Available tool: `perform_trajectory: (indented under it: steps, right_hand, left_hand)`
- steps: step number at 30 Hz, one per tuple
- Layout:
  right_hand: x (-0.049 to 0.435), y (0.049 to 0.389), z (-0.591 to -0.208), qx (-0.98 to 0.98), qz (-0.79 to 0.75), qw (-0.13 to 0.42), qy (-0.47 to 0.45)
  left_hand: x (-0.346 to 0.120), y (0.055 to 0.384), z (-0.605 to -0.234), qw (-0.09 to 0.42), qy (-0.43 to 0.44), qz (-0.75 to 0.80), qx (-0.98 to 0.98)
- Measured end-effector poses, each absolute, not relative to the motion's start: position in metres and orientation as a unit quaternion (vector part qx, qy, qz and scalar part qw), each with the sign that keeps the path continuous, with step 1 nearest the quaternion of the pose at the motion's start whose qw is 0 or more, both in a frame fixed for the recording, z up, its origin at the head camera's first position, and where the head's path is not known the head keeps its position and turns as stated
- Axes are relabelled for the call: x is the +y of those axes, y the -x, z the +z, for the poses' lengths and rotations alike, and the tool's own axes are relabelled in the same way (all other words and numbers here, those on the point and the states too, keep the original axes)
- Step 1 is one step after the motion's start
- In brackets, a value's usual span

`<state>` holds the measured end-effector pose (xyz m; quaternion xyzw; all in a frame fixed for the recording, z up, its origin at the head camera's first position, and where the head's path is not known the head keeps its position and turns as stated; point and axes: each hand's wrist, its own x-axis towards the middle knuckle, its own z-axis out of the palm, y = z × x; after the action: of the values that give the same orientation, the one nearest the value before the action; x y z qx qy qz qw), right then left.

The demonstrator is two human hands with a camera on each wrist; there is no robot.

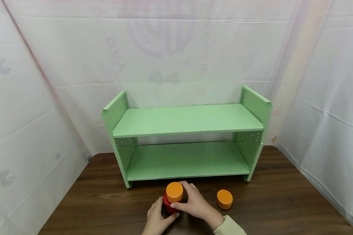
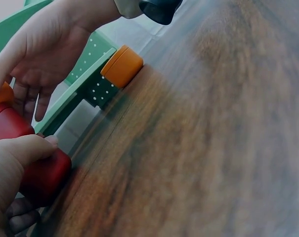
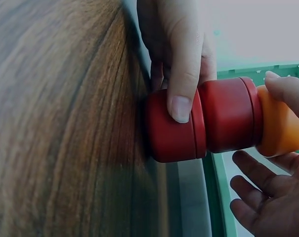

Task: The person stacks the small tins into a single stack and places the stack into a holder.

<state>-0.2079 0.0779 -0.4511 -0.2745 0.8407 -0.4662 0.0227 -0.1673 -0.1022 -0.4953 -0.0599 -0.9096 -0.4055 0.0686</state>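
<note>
Two red round tins stand one on top of the other on the table, with an orange round tin (image 1: 174,192) on top. My left hand (image 1: 156,219) grips the lower red tin (image 3: 175,140), its thumb across the front near the lid seam. The upper red tin (image 3: 231,116) sits between the lower one and the orange tin, slightly offset from the lower one. My right hand (image 1: 196,203) holds the orange tin between thumb and index finger at the top of the stack. In the right wrist view its other fingers are spread beside the upper red tin.
A second orange tin (image 1: 224,199) stands on the table to the right of my right hand. Behind the stack is a green two-tier shelf (image 1: 188,120) with side panels. White cloth (image 1: 76,58) hangs around the dark wooden table (image 1: 282,195).
</note>
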Motion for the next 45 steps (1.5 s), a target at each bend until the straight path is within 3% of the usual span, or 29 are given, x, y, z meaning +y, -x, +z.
perform_trajectory:
  steps: [32, 45]
  right_hand:
    - [0.092, 0.212, -0.444, 0.861, -0.423, 0.017, 0.281]
    - [0.097, 0.216, -0.444, 0.859, -0.421, 0.054, 0.287]
  left_hand:
    - [-0.103, 0.167, -0.495, 0.064, 0.060, -0.414, -0.906]
    - [-0.102, 0.168, -0.494, 0.060, 0.059, -0.414, -0.906]
